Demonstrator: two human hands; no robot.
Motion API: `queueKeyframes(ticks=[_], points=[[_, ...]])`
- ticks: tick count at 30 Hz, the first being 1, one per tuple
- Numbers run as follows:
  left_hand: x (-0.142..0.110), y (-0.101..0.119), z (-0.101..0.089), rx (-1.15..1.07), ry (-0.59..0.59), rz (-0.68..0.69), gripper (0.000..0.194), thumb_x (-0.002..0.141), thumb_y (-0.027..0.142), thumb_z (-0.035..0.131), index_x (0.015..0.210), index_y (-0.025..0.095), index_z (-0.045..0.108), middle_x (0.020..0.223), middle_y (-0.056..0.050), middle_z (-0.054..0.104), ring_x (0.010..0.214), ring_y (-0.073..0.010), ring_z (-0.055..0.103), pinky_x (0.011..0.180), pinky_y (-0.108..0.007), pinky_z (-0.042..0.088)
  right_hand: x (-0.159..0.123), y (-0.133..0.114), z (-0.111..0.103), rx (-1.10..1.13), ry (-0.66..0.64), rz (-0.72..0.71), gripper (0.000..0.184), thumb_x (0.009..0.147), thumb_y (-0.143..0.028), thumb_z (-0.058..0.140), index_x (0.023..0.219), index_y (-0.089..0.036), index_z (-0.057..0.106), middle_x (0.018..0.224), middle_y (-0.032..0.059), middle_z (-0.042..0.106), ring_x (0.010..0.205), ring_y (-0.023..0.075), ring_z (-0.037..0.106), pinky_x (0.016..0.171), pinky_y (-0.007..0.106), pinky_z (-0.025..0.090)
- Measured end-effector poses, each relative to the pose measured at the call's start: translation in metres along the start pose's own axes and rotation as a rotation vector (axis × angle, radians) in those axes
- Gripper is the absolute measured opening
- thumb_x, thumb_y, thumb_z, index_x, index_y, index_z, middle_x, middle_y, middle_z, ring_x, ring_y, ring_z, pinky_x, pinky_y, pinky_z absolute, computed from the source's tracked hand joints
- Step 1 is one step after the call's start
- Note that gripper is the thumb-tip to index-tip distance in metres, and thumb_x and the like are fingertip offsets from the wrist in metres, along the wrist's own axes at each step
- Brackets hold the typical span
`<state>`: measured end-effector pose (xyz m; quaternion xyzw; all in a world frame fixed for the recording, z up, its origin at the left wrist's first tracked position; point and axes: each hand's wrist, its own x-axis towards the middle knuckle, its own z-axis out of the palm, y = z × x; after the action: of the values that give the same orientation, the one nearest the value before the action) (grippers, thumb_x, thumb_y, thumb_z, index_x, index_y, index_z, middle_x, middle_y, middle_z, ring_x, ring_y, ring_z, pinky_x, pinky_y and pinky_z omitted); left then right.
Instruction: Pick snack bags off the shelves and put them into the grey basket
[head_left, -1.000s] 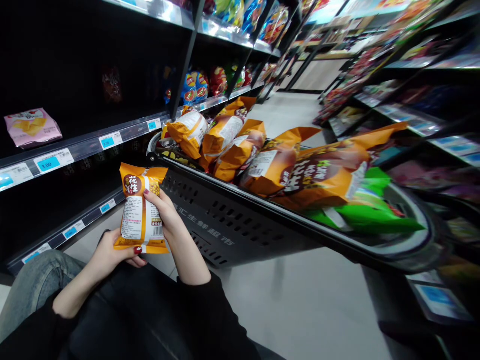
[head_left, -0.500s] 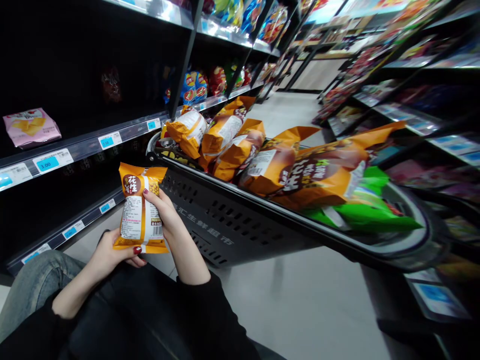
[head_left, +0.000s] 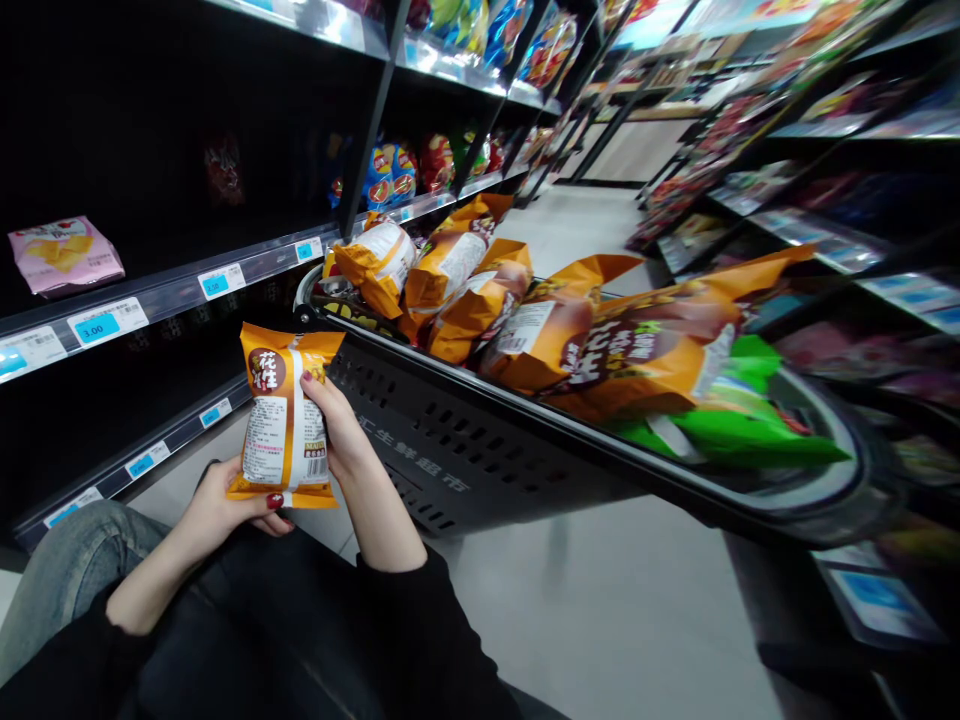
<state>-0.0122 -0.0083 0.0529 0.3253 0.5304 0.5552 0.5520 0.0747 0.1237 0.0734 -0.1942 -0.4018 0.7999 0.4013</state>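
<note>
The orange snack bag (head_left: 274,430) is held above the lap with its long axis roughly upright — its bottom left corner grasped by the left hand (head_left: 212,508), its right side by the right hand (head_left: 341,428), the one nearer the filled shopping basket (head_left: 510,500).

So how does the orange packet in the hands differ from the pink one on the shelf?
The orange packet is held tilted up between the left hand and right hand; the pink packet lies on the shelf. The orange packet shows a white panel of small print; the pink packet shows a picture of yellow pieces. Both look unopened.
</note>
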Motion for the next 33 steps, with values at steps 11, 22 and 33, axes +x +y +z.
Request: queueKeyframes(ticks=[11, 22, 33], points=[[-0.003, 0.0, -0.001, -0.011, -0.057, 0.003, 0.035, 0.061, 0.02, 0.075, 0.089, 0.011, 0.055, 0.063, -0.005, 0.07, 0.053, -0.0211, 0.067, 0.056, -0.031, 0.054, -0.018, -0.021, 0.007, -0.167, -0.096, -0.159, 0.038, 0.06, -0.04, 0.072, 0.091, -0.021, 0.06, 0.09, 0.0023, 0.069, 0.082, 0.0206, 0.064, 0.073, 0.03, 0.05], [-0.001, -0.004, -0.007, -0.183, -0.178, -0.137, 0.03, 0.061, 0.014, 0.073, 0.088, 0.008, 0.061, 0.062, -0.005, 0.069, 0.046, -0.0144, 0.064, 0.054, -0.026, 0.055, -0.014, -0.023, 0.002, -0.366, -0.024, -0.192, 0.032, 0.064, -0.038, 0.072, 0.088, -0.02, 0.061, 0.089, 0.0014, 0.069, 0.076, 0.0174, 0.063, 0.073, 0.029, 0.048], [0.003, -0.01, -0.013, -0.239, -0.195, -0.193, 0.035, 0.056, 0.01, 0.073, 0.089, 0.007, 0.061, 0.065, -0.008, 0.07, 0.044, -0.0164, 0.063, 0.05, -0.029, 0.055, -0.021, -0.031, 0.007, -0.53, -0.011, -0.257, 0.034, 0.069, -0.045, 0.067, 0.09, -0.019, 0.063, 0.093, 0.0041, 0.069, 0.082, 0.0193, 0.063, 0.072, 0.03, 0.048]])
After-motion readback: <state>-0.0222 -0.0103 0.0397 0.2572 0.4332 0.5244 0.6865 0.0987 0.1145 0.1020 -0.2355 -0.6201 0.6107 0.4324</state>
